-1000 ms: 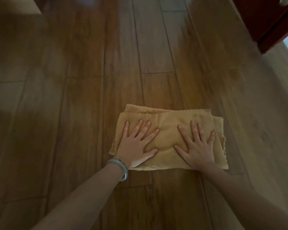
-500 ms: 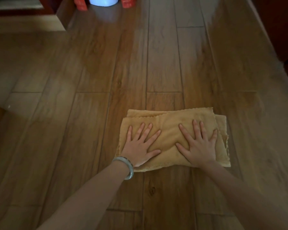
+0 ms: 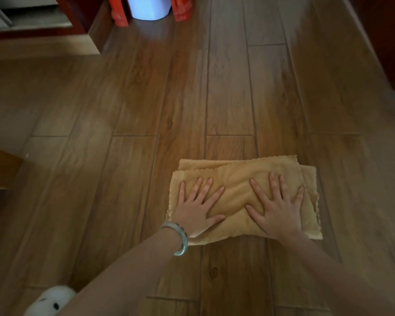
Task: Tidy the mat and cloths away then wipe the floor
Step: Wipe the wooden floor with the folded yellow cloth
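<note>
A folded yellow cloth (image 3: 236, 179) lies flat on the wooden plank floor (image 3: 123, 156) in the lower middle of the head view. My left hand (image 3: 195, 209), with a pale bangle on its wrist, presses down on the cloth's left half with fingers spread. On the cloth's right half my right hand (image 3: 275, 208) presses flat, fingers straight and fanned out. Both palms cover part of the cloth's near edge.
A white bin (image 3: 148, 8) stands between red stool legs (image 3: 120, 12) at the top. A dark red door frame and raised threshold (image 3: 43, 35) lie at top left, dark red furniture (image 3: 390, 42) at right, a wooden edge (image 3: 0, 172) at left, a white slipper (image 3: 50, 301) near bottom left.
The view has pulled back across the floor with the cloth and both pressing hands; the bin, stool legs and threshold have come into sight at the top, the slipper at bottom left.
</note>
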{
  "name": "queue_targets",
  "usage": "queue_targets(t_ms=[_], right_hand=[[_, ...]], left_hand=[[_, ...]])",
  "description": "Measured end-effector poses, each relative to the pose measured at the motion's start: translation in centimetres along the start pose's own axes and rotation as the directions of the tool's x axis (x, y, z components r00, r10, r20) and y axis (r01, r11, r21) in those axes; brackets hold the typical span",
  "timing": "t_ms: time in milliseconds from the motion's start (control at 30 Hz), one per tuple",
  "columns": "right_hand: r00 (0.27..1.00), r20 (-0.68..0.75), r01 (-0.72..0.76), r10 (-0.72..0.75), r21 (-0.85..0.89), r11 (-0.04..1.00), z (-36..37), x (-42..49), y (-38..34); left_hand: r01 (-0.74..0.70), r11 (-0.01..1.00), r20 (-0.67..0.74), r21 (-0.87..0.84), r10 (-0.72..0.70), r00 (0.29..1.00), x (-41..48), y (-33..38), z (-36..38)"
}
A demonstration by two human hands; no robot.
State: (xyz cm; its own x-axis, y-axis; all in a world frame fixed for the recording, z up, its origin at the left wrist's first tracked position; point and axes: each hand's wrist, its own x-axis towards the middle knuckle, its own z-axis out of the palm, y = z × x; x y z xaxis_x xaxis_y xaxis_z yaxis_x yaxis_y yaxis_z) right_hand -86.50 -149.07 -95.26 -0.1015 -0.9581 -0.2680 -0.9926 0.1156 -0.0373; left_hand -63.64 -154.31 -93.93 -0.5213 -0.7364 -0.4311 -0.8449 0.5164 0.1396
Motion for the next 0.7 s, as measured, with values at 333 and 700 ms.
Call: queue_targets(t_ms=[333, 700], right_hand=[[0.997, -0.029, -0.067, 0.068, 0.01, 0.998, 0.5, 0.8, -0.3], [0.991, -0.003, -0.136, 0.136, -0.029, 0.99, -2.8, 12.8, -3.4]], left_hand=[[-0.176, 0.981, -0.235, 0.079, 0.19, 0.953, 3.9, -3.2, 0.2], [-0.04, 0.993, -0.281, 0.115, 0.071, 0.957, 10.8, -9.1, -3.8]])
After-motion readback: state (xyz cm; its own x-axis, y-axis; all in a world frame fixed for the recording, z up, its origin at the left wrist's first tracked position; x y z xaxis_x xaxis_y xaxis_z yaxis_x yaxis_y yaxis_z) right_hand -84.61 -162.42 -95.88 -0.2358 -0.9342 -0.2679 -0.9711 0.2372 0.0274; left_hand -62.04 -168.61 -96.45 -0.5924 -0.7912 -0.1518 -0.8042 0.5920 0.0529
